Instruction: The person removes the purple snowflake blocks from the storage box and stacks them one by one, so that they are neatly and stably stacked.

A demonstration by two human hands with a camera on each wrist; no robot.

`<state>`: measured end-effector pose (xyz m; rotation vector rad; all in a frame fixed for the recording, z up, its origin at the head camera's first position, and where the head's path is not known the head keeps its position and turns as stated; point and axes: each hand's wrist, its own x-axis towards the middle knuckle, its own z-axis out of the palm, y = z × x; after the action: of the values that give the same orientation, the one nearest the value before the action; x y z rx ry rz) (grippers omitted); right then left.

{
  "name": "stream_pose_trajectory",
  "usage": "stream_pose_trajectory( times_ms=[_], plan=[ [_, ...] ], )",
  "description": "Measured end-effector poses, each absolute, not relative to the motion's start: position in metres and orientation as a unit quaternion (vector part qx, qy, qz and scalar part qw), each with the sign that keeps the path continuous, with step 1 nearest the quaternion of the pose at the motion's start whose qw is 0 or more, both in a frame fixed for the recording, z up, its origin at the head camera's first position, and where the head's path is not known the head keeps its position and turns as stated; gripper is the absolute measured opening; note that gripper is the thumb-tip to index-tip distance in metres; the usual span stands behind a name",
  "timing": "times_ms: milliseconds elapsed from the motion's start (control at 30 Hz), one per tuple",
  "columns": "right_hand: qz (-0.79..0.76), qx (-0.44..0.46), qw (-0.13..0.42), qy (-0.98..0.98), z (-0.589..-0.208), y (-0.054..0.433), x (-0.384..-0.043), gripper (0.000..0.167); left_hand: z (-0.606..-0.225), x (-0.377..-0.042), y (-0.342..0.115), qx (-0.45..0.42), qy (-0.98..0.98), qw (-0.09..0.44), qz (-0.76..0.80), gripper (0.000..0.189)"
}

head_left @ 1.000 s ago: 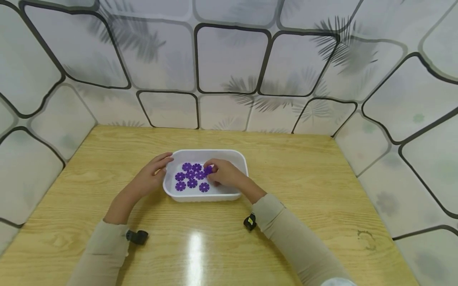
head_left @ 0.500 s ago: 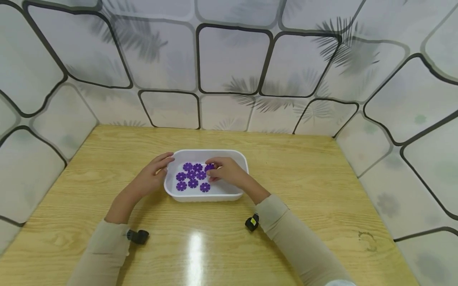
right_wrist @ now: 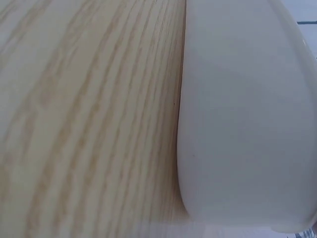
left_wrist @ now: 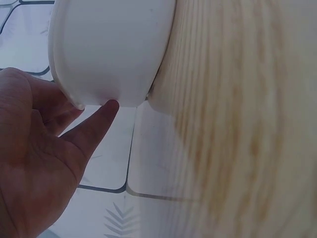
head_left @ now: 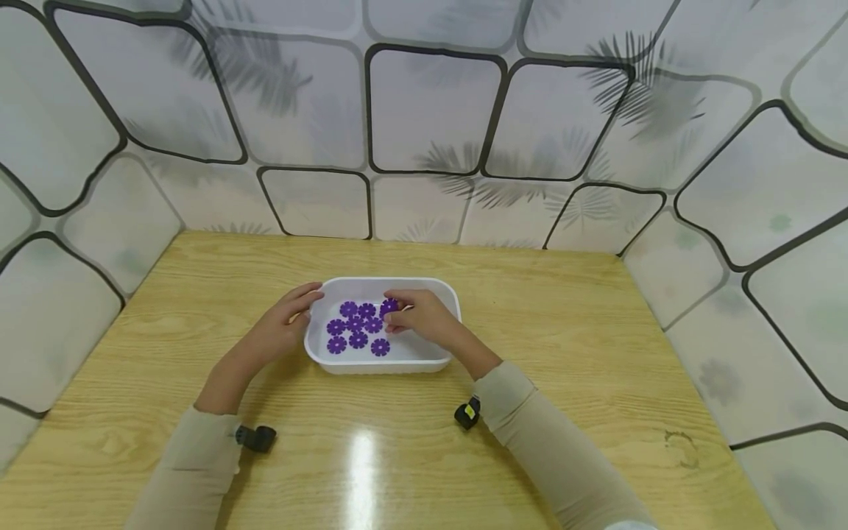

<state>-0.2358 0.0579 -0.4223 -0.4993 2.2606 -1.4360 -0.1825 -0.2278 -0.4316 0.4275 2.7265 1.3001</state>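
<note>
A white plastic tray (head_left: 424, 353) stands on the wooden table, with several purple flower-shaped discs (head_left: 355, 324) spread over its left half. My left hand (head_left: 281, 324) rests at the tray's left end. Its fingers, mostly straight, reach the rim at the back corner; in the left wrist view the thumb (left_wrist: 106, 116) touches the outer wall. Inside the tray, my right hand (head_left: 424, 320) pinches one purple flower-shaped disc (head_left: 389, 305) between thumb and forefinger, right of the others. The right wrist view has only the tray's outer wall (right_wrist: 242, 124) and the table; no fingers show.
The wooden table (head_left: 556, 353) surrounds the tray. Patterned walls (head_left: 424, 206) enclose it at the back and on both sides. A small black camera (head_left: 257, 439) sits at the left cuff, another black camera (head_left: 467, 412) at the right cuff.
The right hand and its pinched flower disc have shifted slightly up and right, away from the other discs, so more of the disc shows. The left hand stays at the tray's end.
</note>
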Motion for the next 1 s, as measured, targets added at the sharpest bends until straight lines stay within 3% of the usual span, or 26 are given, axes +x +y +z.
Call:
stream_pose_trajectory(
  times_ms=[533,1000],
  plan=[
    [-0.514,-0.22,0.163,0.813,-0.407,0.073,-0.231,0.047,-0.432,-0.182,-0.229,0.143,0.887,0.045,0.436,0.046],
    [-0.497,-0.169,0.091,0.846,-0.397,0.151,-0.217,0.048,-0.432,-0.182,-0.228,0.149,0.89,0.039,0.428,0.046]
  ],
)
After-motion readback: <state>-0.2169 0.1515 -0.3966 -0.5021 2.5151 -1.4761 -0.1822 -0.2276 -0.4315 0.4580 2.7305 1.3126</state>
